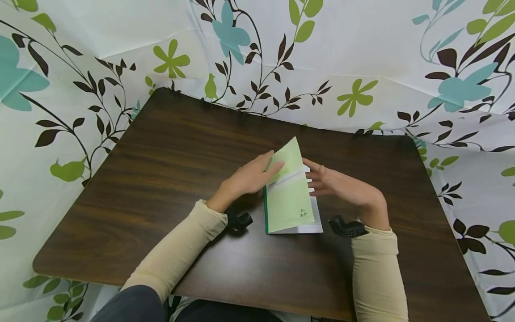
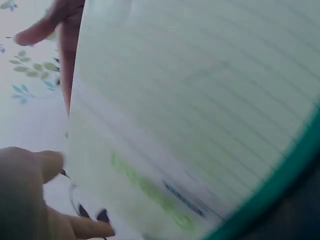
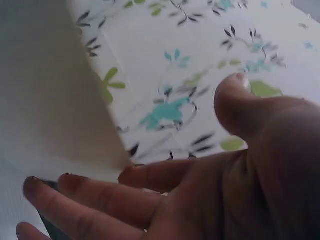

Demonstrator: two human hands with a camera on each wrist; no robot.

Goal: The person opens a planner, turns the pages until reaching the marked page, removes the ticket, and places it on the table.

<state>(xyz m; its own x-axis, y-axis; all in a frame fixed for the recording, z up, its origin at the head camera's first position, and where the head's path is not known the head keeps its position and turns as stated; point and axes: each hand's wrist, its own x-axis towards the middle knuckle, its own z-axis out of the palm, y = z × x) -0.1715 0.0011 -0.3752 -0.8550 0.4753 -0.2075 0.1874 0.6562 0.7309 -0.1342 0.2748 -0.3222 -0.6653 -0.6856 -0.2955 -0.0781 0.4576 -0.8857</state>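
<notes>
A light green notebook (image 1: 289, 197) with a dark green spine (image 1: 266, 210) lies on the table, its front cover raised at an angle above the white pages (image 1: 317, 219). My left hand (image 1: 251, 173) is at the cover's upper left, fingers extended and thumb reaching over the cover. At the right edge, my right hand (image 1: 331, 181) has its fingers straight, tips behind the lifted cover. The right wrist view shows these fingers (image 3: 100, 197) spread at the cover's inner side (image 3: 55, 100). In the left wrist view the cover (image 2: 190, 110) fills most of the picture.
The dark wooden table (image 1: 161, 165) extends around the notebook. A white cloth (image 1: 261, 44) printed with leaves, flowers and birds hangs behind and beside it. Black wrist cameras (image 1: 239, 221) sit on both wrists, close over the table.
</notes>
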